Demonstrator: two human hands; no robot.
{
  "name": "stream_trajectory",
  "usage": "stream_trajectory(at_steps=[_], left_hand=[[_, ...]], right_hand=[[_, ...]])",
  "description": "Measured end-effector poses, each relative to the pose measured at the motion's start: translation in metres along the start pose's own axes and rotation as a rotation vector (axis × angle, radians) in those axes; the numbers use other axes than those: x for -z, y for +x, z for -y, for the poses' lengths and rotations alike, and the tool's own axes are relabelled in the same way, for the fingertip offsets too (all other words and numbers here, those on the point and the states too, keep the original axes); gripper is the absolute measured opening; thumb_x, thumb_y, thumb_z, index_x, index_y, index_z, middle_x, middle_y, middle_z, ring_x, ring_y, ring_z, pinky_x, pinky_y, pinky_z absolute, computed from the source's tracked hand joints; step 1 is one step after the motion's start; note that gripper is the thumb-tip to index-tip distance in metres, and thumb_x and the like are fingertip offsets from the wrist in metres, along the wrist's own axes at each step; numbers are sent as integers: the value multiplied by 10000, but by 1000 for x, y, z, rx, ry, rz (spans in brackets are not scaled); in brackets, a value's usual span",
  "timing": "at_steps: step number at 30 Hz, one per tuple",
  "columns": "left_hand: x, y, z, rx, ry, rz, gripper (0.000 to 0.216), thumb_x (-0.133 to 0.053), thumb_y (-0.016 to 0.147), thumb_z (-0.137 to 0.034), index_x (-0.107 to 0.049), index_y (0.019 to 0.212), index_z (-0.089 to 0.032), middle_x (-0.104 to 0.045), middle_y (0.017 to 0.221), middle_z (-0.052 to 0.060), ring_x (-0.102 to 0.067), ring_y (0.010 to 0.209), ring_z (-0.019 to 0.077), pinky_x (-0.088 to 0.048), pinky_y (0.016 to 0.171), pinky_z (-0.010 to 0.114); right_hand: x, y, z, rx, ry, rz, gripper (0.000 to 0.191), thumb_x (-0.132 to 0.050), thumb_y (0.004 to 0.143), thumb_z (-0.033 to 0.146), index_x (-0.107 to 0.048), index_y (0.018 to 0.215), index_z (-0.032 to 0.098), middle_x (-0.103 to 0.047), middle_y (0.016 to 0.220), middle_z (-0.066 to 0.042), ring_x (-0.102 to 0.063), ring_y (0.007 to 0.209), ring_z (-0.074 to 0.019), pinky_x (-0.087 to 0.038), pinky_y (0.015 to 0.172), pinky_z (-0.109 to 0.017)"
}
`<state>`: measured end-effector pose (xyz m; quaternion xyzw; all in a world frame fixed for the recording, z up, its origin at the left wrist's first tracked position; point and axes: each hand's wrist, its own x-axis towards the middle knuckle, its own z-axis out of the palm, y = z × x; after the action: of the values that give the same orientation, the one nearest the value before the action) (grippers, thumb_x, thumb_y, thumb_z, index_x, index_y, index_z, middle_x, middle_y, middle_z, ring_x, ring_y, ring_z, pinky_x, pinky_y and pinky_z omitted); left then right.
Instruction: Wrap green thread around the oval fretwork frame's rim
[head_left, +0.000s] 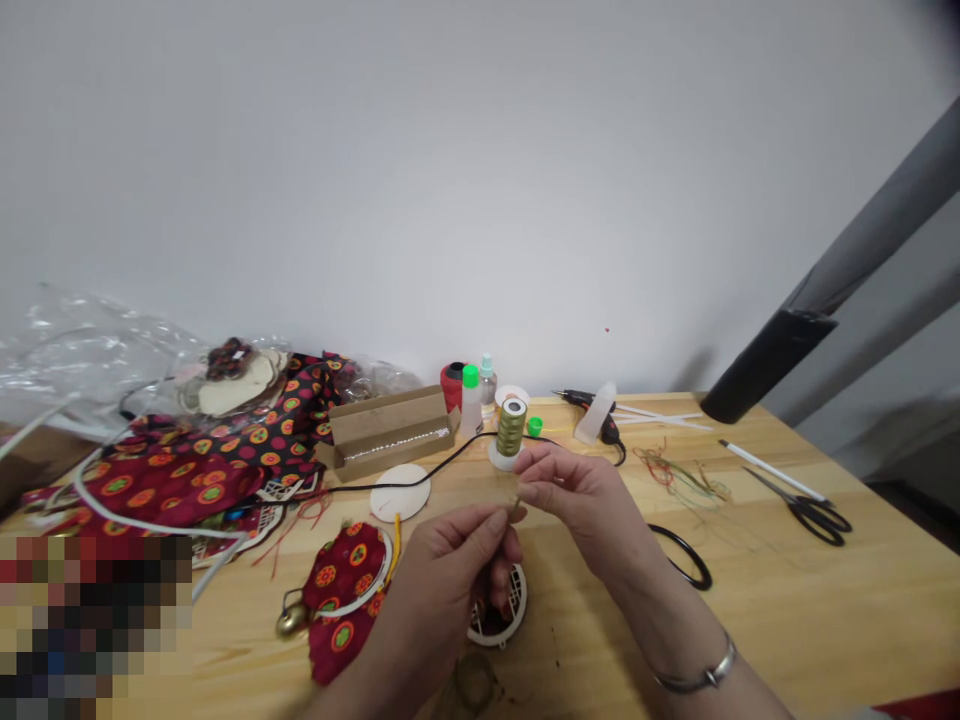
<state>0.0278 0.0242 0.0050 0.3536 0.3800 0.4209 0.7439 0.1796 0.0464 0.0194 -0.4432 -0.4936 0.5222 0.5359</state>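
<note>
My left hand [469,550] is closed in a pinch, thumb against the fingers, on a thin olive thread [516,504]. Close by, my right hand [570,490] pinches the same thread with thumb and forefinger; its exact ends are too small to make out. Beneath my left hand lies a dark round piece with a white latticed rim [519,605], partly hidden. A loose olive coil [476,682] rests nearer me. Just beyond my fingers stands a spool of olive thread [511,430]. Left of my left hand is red patterned fabric with a white ring [349,570] and a brass bell [291,620].
Patterned cloth [172,465] and plastic wrapping [90,345] are heaped at left. An open cardboard box [390,430], a green-capped bottle [471,405] and a glue gun [592,405] stand along the wall. Scissors [814,512], thread scraps [679,475] and a black ring [694,555] lie right.
</note>
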Motion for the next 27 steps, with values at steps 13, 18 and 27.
stream_trajectory(at_steps=[13,18,27], left_hand=[[-2,-1,-1,-41,224,-42,214,-657,755,-293,-682,607,-140,-564,526,-10,-451,444,75,-340,444,198],[2,0,-1,-196,291,-42,112,-677,746,-261,-749,701,-189,-686,889,47,-594,840,168,-441,738,243],[7,7,-4,-357,34,-205,60,-713,703,-272,-763,701,-239,-369,1439,2,-308,1298,268,-254,1053,380]], right_hand=[[-4,2,8,77,-24,1,76,-716,637,164,-692,573,198,-609,805,-9,-562,787,-145,-438,751,-305],[-8,3,8,100,-36,31,83,-707,646,157,-702,580,206,-638,783,-2,-579,751,-136,-462,717,-288],[-8,1,-12,98,-124,-168,243,-542,842,279,-669,1037,209,-719,965,-49,-628,906,-179,-465,876,-375]])
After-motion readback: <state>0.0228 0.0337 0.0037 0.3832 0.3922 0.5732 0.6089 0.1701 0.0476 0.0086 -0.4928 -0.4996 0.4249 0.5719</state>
